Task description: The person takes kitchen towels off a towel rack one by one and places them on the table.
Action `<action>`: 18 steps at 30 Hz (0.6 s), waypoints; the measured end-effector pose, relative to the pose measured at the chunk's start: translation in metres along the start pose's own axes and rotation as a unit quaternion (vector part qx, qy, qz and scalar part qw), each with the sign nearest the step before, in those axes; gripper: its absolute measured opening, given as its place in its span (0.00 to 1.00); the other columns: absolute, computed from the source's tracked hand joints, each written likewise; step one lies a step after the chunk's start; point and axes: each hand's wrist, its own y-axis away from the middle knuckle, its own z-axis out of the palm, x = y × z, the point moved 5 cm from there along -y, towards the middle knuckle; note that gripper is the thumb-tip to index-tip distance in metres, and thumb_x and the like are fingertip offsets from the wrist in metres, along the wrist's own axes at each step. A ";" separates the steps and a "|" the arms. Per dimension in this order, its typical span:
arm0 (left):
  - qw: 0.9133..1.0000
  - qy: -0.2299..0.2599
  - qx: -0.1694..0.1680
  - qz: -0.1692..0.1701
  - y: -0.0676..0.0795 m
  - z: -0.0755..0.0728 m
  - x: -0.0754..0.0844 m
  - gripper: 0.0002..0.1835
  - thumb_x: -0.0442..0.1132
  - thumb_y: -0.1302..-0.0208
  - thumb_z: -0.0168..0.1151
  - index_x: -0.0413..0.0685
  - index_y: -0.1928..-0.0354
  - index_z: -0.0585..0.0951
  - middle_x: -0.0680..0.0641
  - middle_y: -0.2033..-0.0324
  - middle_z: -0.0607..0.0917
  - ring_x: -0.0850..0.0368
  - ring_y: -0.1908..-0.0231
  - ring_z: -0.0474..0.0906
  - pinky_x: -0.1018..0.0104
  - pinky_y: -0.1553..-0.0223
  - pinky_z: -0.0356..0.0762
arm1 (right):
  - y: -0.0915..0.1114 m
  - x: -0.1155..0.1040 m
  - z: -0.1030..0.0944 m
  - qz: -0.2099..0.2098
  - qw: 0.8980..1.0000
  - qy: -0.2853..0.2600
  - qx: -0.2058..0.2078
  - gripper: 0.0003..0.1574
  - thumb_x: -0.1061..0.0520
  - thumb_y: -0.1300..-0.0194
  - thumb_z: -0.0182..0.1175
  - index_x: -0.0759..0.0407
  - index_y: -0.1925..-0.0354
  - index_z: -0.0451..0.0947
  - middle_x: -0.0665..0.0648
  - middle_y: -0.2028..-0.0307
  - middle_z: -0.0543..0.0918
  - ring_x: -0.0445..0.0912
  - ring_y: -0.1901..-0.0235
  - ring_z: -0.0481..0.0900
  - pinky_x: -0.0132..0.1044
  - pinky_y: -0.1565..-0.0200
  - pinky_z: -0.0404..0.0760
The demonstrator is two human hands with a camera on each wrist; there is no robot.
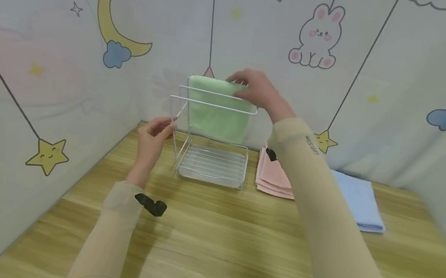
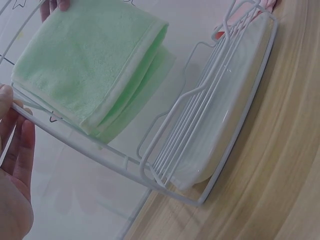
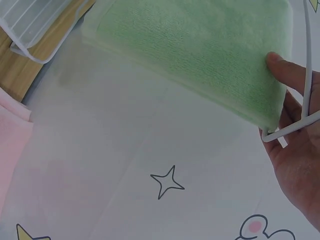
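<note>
A white wire rack (image 1: 214,105) stands on the table, with a clear drip tray (image 1: 211,174) in its base. Over the rearmost upper rail hangs a folded green towel (image 1: 218,122), its layered edge visible in the left wrist view. My left hand (image 1: 151,138) pinches the rack's left side wire between thumb and fingers. At the towel's upper right corner, my right hand (image 1: 258,88) holds the cloth, the thumb (image 3: 285,70) on its near face and the other fingers behind, beside the rail's end.
To the right of the rack lies a folded pink towel (image 1: 273,178), partly covered by the right sleeve. Further right is a folded blue towel (image 1: 359,201). A fabric backdrop (image 1: 169,24) with cartoon prints rises behind the wooden table (image 1: 204,236) and along its sides.
</note>
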 end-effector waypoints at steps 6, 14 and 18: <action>1.000 -0.007 -0.002 0.000 0.000 0.001 0.000 0.14 0.31 0.37 0.66 0.27 0.54 0.81 0.69 0.63 0.88 0.71 0.69 0.82 0.76 0.63 0.87 | 0.000 0.000 0.000 0.005 1.000 0.025 0.016 0.21 0.62 0.32 0.60 0.56 0.42 0.80 0.61 0.51 0.81 0.52 0.52 0.74 0.45 0.46 0.77; 1.000 -0.015 -0.002 0.004 0.000 0.001 -0.001 0.13 0.32 0.36 0.66 0.29 0.54 0.81 0.71 0.64 0.87 0.72 0.68 0.82 0.74 0.61 0.88 | 0.002 -0.001 -0.001 -0.004 0.998 0.033 0.052 0.17 0.63 0.32 0.60 0.57 0.46 0.83 0.59 0.54 0.85 0.48 0.60 0.73 0.37 0.57 0.75; 1.000 -0.011 0.000 0.004 0.000 0.001 -0.001 0.13 0.32 0.36 0.66 0.28 0.53 0.81 0.71 0.64 0.87 0.72 0.68 0.82 0.76 0.62 0.87 | 0.002 -0.001 -0.002 -0.008 0.998 0.024 0.062 0.16 0.64 0.32 0.61 0.57 0.48 0.84 0.59 0.52 0.86 0.48 0.56 0.79 0.37 0.52 0.80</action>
